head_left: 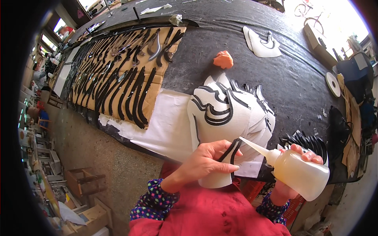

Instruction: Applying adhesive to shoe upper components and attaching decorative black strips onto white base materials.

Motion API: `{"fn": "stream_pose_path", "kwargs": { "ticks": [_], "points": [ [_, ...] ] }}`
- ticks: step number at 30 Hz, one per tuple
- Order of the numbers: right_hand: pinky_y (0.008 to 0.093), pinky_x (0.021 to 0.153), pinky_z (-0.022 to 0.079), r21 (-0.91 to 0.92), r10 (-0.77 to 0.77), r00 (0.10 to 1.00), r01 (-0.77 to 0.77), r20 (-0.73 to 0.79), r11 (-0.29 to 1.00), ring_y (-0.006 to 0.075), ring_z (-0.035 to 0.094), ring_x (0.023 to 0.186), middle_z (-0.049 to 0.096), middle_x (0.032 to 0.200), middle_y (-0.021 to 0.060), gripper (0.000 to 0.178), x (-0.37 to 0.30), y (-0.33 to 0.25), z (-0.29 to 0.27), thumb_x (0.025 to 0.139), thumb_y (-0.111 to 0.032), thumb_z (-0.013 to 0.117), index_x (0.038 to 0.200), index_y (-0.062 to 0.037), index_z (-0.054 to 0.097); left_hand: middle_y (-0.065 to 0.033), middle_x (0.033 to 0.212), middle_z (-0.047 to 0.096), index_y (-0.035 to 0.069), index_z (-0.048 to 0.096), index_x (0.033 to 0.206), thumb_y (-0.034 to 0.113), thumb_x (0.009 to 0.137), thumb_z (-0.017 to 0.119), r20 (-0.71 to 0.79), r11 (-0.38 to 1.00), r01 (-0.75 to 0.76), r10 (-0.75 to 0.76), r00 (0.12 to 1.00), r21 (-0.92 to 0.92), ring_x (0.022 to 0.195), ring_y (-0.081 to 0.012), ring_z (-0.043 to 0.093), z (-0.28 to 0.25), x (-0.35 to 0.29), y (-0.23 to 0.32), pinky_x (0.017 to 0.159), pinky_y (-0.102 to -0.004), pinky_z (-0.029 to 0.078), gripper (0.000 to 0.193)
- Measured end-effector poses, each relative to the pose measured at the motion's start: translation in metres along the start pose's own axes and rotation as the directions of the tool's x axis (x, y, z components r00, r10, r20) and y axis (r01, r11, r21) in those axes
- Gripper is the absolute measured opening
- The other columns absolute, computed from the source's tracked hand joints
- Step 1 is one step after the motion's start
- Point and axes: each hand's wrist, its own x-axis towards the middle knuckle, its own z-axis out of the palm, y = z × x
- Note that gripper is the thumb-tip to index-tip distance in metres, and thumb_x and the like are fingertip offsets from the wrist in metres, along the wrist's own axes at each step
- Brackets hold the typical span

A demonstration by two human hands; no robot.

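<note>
My right hand (289,188) is wrapped round a translucent squeeze bottle (301,173) with pale yellowish liquid in it. The bottle lies tilted, its long white nozzle (254,146) pointing left, the tip at the upper end of a black strip (238,142). Fingers and thumb of my left hand (206,159) pinch a narrow white piece (227,158) edged by that strip. Just beyond stands a bulky white layered form (232,108), with curved black strips stuck along its contours. A white section (214,180) shows below my left hand; whether it joins the form I cannot tell.
On the dark-covered table (185,63), a cardboard sheet (155,84) with many curved black strips lies left. An orange lump (223,59) and a white cut-out (263,43) sit farther back. Stacked black-edged pieces (307,143) and a white tape roll (332,84) are right.
</note>
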Motion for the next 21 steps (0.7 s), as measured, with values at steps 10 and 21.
{"fn": "stream_pose_path", "kwargs": {
  "ticks": [10,21],
  "points": [
    [0.0611,0.088,0.043,-0.113,0.028,1.0,-0.028,0.006,0.993,0.0406,0.046,0.113,0.054,0.107,0.01,0.042,-0.0027,-0.0054,0.0074,0.08,-0.025,0.066,0.115,-0.0117,0.047,-0.0004,0.087,0.065,0.004,0.06,0.105,0.001,0.072,0.073,-0.014,0.999,0.01,-0.009,1.0,0.049,0.077,-0.0045,0.057,0.0005,0.0001,-0.002,0.07,-0.0205,0.047,0.036],
    [0.0626,0.091,0.04,-0.102,0.027,0.998,-0.021,0.054,0.995,0.0423,0.043,0.116,0.053,0.108,0.0098,0.048,-0.0047,-0.0074,0.0075,0.078,-0.026,0.069,0.117,-0.0118,0.046,-0.002,0.091,0.065,0.003,0.059,0.107,-0.002,0.074,0.071,-0.031,0.998,0.001,0.001,1.0,0.057,0.079,-0.0051,0.058,0.0034,0.0002,-0.0054,0.07,-0.0203,0.048,0.036]
  ]
}}
